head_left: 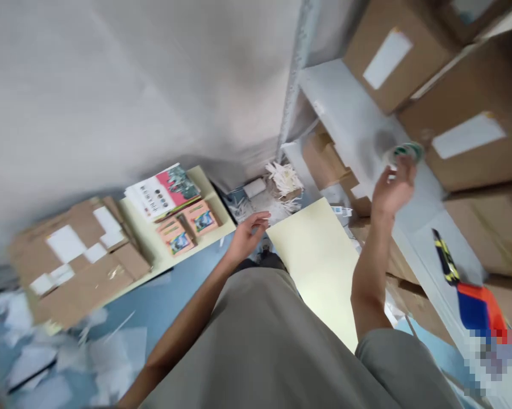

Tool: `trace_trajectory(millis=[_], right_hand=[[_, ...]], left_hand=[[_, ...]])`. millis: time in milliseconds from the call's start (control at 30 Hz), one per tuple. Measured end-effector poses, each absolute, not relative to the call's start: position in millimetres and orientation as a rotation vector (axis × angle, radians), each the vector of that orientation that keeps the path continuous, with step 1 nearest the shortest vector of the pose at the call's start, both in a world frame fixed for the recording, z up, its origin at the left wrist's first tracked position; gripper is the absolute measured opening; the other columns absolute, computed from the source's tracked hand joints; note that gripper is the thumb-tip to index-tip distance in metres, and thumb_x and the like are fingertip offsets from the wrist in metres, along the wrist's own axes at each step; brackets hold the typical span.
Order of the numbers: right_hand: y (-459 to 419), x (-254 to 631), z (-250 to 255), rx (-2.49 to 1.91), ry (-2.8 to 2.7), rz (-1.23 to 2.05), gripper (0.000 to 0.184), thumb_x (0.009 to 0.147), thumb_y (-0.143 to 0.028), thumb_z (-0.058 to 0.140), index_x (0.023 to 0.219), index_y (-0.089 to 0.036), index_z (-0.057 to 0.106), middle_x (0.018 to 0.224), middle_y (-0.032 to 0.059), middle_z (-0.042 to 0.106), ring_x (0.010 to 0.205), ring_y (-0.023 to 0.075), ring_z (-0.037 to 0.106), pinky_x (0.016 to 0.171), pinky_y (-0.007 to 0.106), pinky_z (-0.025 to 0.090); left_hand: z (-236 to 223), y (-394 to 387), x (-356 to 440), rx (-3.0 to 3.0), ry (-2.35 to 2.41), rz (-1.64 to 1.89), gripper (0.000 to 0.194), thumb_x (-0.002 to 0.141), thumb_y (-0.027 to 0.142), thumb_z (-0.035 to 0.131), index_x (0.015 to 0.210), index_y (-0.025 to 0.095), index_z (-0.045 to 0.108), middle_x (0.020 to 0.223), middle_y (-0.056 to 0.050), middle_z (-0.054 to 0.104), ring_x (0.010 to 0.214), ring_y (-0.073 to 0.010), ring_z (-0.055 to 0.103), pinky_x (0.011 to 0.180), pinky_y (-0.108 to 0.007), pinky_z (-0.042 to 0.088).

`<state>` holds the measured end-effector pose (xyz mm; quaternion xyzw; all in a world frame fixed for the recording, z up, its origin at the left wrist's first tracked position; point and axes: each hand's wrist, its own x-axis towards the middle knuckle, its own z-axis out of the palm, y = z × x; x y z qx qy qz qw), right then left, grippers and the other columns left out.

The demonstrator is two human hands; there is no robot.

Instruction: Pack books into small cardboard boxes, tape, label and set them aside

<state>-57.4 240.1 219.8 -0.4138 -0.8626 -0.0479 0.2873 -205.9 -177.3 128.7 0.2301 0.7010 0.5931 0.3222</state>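
My right hand (394, 187) reaches over the grey metal shelf at the right, its fingers pinched on the near edge of a roll of tape (404, 151), clear with some green on it. Motion blurs the roll, and my fingers hide part of it. In front of my body, my left hand (248, 236) hovers with nothing in it, fingers loosely bent and apart. Just right of that hand lies a pale yellow board (315, 255). A yellow and black box cutter (445, 258) rests on the shelf, below my right hand in the view.
Cardboard boxes (456, 113) with white labels fill the shelf (345, 96). At left, a low pale table (159, 264) bears books (164, 190), small orange packs (200, 217) and flattened cardboard (85, 250). Paper scraps (115, 352) litter the blue floor. A shredded-paper heap (283, 179) sits in the corner.
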Motion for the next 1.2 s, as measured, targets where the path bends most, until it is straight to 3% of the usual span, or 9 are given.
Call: trace_trajectory(millis=[33,133,233,367,433,533,767,1067,1200], right_hand=[[235.8,-56.5,212.0,-1.098,-2.258,-0.058,0.04,0.123,-0.032,0.052,0.136,-0.019,0.087,0.15,0.0333,0.077,0.13,0.033,0.084,0.111,0.052,0.067],[213.7,-66.2,189.3,-0.872,-2.153,0.189,0.053,0.121,-0.057,0.054,0.154,-0.027,0.083,0.152,0.0305,0.076,0.132,0.0384,0.082,0.085,0.054,0.073],[170.6,-99.5,168.8,-0.728,-2.192,0.384,0.048,0.122,-0.06,0.053,0.157,-0.043,0.08,0.149,0.0204,0.079,0.119,0.0369,0.086,0.091,0.055,0.075],[83.6,-167.3,141.5,-0.534,-2.384,0.531,0.058,0.122,-0.063,0.048,0.145,-0.026,0.085,0.134,0.022,0.086,0.109,0.0371,0.089,0.096,0.057,0.076],[31.6,-200.3,127.8,-0.394,-2.534,0.609,0.061,0.122,-0.061,0.043,0.141,-0.02,0.084,0.131,0.0221,0.086,0.117,0.0355,0.088,0.102,0.056,0.075],[-51.9,-237.8,110.4,-0.189,-2.648,0.787,0.051,0.123,-0.055,0.048,0.141,-0.022,0.083,0.13,0.0196,0.087,0.13,0.033,0.084,0.115,0.053,0.07],[-213.0,-275.1,86.4,-0.06,-2.744,1.087,0.043,0.121,-0.046,0.053,0.146,-0.024,0.081,0.143,0.0188,0.084,0.133,0.0329,0.082,0.117,0.051,0.068],[-345.7,-311.7,74.5,-0.034,-2.908,1.145,0.044,0.121,-0.047,0.052,0.145,-0.025,0.081,0.142,0.0182,0.085,0.128,0.0348,0.083,0.117,0.054,0.068],[-388.9,-329.8,75.1,0.078,-2.97,1.155,0.045,0.122,-0.048,0.051,0.147,-0.025,0.081,0.144,0.0165,0.085,0.127,0.0337,0.083,0.115,0.051,0.068]], left_hand=[[127.6,-180.2,-207.9,0.583,1.86,1.553,0.051,0.107,0.063,0.077,0.136,0.021,0.083,0.142,-0.016,0.087,0.118,-0.0295,0.085,0.113,-0.048,0.07],[121.7,-193.1,-212.4,0.485,1.895,1.577,0.049,0.11,0.059,0.074,0.138,0.019,0.082,0.146,-0.018,0.085,0.121,-0.0299,0.085,0.114,-0.047,0.069],[114.2,-215.0,-217.1,0.354,1.915,1.64,0.047,0.113,0.054,0.073,0.141,0.017,0.081,0.147,-0.019,0.085,0.124,-0.0294,0.085,0.116,-0.046,0.068],[102.4,-261.5,-227.9,0.193,1.984,1.702,0.046,0.113,0.051,0.074,0.142,0.017,0.081,0.147,-0.019,0.085,0.125,-0.0291,0.084,0.119,-0.046,0.066],[93.4,-291.0,-235.9,0.118,2.021,1.728,0.048,0.112,0.054,0.075,0.141,0.017,0.081,0.147,-0.019,0.085,0.126,-0.0303,0.084,0.119,-0.047,0.066],[76.7,-340.0,-249.7,0.023,2.036,1.784,0.053,0.109,0.061,0.078,0.14,0.018,0.082,0.148,-0.019,0.084,0.131,-0.0334,0.083,0.119,-0.049,0.067],[51.1,-470.3,-283.6,-0.135,2.002,1.9,0.053,0.105,0.065,0.081,0.135,0.021,0.082,0.145,-0.018,0.086,0.138,-0.0354,0.082,0.123,-0.051,0.065],[25.9,-642.6,-336.1,-0.463,2.213,1.784,0.029,0.103,0.032,0.073,0.127,0.019,0.083,0.14,-0.018,0.088,0.132,-0.0344,0.084,0.124,-0.054,0.065],[11.7,-680.4,-341.7,-0.608,2.269,1.749,0.027,0.103,0.029,0.071,0.126,0.02,0.083,0.138,-0.016,0.088,0.132,-0.0337,0.083,0.124,-0.053,0.065]])
